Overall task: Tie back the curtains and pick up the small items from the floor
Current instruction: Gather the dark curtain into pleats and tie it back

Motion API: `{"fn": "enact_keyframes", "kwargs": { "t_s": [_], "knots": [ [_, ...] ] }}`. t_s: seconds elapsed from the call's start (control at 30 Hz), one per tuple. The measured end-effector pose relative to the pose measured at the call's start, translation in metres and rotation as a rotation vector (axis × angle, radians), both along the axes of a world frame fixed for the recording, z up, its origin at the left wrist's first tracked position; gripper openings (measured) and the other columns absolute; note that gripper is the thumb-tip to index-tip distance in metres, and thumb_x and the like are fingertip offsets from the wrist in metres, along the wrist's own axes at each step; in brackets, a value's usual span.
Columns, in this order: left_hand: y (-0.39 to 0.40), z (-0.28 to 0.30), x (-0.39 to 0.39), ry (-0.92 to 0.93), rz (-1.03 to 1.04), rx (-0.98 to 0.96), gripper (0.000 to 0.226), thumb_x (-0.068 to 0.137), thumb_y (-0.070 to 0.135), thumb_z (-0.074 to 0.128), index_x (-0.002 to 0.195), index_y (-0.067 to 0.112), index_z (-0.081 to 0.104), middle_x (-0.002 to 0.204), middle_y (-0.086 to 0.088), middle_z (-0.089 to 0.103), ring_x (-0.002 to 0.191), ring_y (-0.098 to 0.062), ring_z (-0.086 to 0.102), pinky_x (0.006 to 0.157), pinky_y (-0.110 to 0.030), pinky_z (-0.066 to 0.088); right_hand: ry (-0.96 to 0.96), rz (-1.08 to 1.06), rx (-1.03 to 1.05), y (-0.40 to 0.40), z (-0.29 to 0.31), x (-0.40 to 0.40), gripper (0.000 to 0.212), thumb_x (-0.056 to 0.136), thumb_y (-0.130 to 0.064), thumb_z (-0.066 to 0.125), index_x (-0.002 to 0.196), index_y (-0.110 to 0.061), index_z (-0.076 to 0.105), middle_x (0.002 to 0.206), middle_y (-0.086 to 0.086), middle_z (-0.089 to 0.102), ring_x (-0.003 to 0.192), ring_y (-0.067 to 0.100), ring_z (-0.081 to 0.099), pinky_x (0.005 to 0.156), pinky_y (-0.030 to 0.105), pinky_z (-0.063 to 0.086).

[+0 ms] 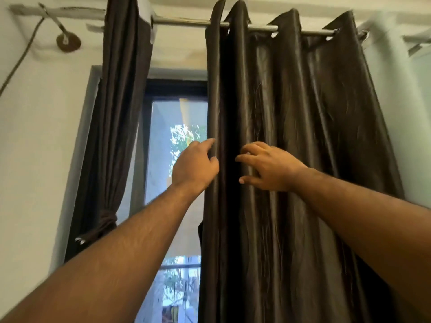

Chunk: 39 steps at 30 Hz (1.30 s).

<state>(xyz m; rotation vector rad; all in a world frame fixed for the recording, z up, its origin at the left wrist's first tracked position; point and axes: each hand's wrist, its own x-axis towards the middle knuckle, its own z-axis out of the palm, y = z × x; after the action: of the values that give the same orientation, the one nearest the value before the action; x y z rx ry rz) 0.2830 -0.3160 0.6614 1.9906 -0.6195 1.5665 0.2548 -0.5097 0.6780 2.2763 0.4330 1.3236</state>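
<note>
Right curtain (291, 159): hangs vertically from rod (186, 21), untied (left curtain (112, 136) already knotted). Left hand (194, 166) curls around its inner edge; right hand (268, 166), fingers spread, presses adjacent folds.

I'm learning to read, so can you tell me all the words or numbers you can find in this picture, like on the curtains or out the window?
No words, numbers or signs can be read anywhere here.
Right curtain: plain dark cloth, no label showing.
Left curtain: plain, tied back, no label showing.
Through the window: a small yellow patch at the bottom, too blurred to tell whether it carries writing.
</note>
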Motion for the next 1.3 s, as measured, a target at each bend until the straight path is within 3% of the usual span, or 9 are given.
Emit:
{"fn": "enact_keyframes", "kwargs": {
  "t_s": [0.47,0.57,0.67,0.8,0.9,1.0,1.07,1.17,1.3],
  "knots": [
    [-0.027,0.101,0.065,-0.025,0.008,0.045,0.057,0.092,0.031,0.061,0.145,0.024,0.042,0.137,-0.007,0.041,0.117,-0.027,0.053,0.094,-0.032,0.045,-0.140,0.109,0.084,-0.029,0.079,0.063,0.054,0.091,-0.057,0.049,0.137,-0.029,0.046,0.146,0.000,0.033,0.137,0.020,0.031,0.104,0.040,0.043],
    [-0.029,0.120,0.087,-0.089,0.023,-0.033,0.045,0.090,0.031,0.064,0.132,0.017,0.056,0.133,-0.007,0.043,0.109,-0.024,0.054,0.086,-0.029,0.044,-0.148,0.182,0.272,-0.025,0.099,0.092,0.045,0.090,-0.055,0.053,0.126,-0.027,0.054,0.141,0.000,0.035,0.130,0.020,0.037,0.100,0.042,0.046],
    [-0.033,0.144,0.106,-0.207,-0.046,-0.151,0.023,0.091,0.024,0.065,0.111,0.014,0.062,0.123,-0.005,0.048,0.096,-0.015,0.053,0.076,-0.022,0.041,-0.246,0.462,0.602,-0.015,0.121,0.120,0.043,0.086,-0.047,0.062,0.120,-0.024,0.049,0.130,0.001,0.043,0.113,0.020,0.049,0.093,0.041,0.051],
    [-0.044,0.173,0.114,-0.319,-0.229,-0.301,0.043,0.090,0.015,0.064,0.129,0.020,0.047,0.126,-0.005,0.055,0.098,-0.012,0.052,0.065,-0.010,0.033,-0.225,0.888,0.981,-0.015,0.143,0.132,0.044,0.085,-0.029,0.069,0.120,-0.023,0.042,0.110,0.003,0.056,0.096,0.021,0.061,0.082,0.041,0.056],
    [-0.055,0.191,0.116,-0.339,-0.261,-0.395,0.053,0.093,0.020,0.062,0.142,0.020,0.042,0.133,-0.002,0.055,0.112,-0.018,0.056,0.078,-0.017,0.038,-0.307,0.863,1.056,-0.020,0.158,0.135,0.028,0.086,-0.023,0.064,0.112,-0.025,0.055,0.099,-0.002,0.061,0.089,0.019,0.063,0.073,0.035,0.054],
    [-0.072,0.208,0.118,-0.319,-0.290,-0.404,0.029,0.091,0.015,0.063,0.119,0.021,0.066,0.112,0.001,0.068,0.095,-0.013,0.063,0.063,-0.013,0.040,-0.388,0.848,1.067,-0.031,0.170,0.134,0.010,0.084,-0.023,0.061,0.093,-0.027,0.064,0.088,-0.004,0.064,0.086,0.017,0.063,0.070,0.033,0.052],
    [-0.084,0.221,0.118,-0.265,-0.342,-0.385,0.023,0.086,0.007,0.068,0.105,0.020,0.072,0.103,-0.001,0.072,0.090,-0.014,0.065,0.071,-0.022,0.051,-0.394,0.864,1.056,-0.040,0.175,0.131,0.008,0.084,-0.022,0.060,0.088,-0.026,0.064,0.087,-0.004,0.064,0.083,0.017,0.062,0.066,0.032,0.050],
    [-0.115,0.238,0.111,-0.182,-0.399,-0.295,0.029,0.081,0.004,0.072,0.108,0.013,0.072,0.104,-0.006,0.073,0.098,-0.019,0.067,0.094,-0.037,0.054,-0.435,0.883,1.062,-0.065,0.184,0.125,0.008,0.082,-0.020,0.058,0.084,-0.022,0.066,0.084,-0.002,0.064,0.081,0.019,0.061,0.065,0.029,0.046],
    [-0.177,0.249,0.097,-0.173,-0.469,-0.200,0.034,0.082,0.001,0.072,0.115,0.007,0.069,0.107,-0.006,0.072,0.099,-0.017,0.067,0.096,-0.030,0.052,-0.508,0.858,1.048,-0.113,0.195,0.110,0.011,0.079,-0.019,0.059,0.085,-0.020,0.068,0.091,0.005,0.068,0.089,0.026,0.063,0.072,0.029,0.046]
  ]
}}
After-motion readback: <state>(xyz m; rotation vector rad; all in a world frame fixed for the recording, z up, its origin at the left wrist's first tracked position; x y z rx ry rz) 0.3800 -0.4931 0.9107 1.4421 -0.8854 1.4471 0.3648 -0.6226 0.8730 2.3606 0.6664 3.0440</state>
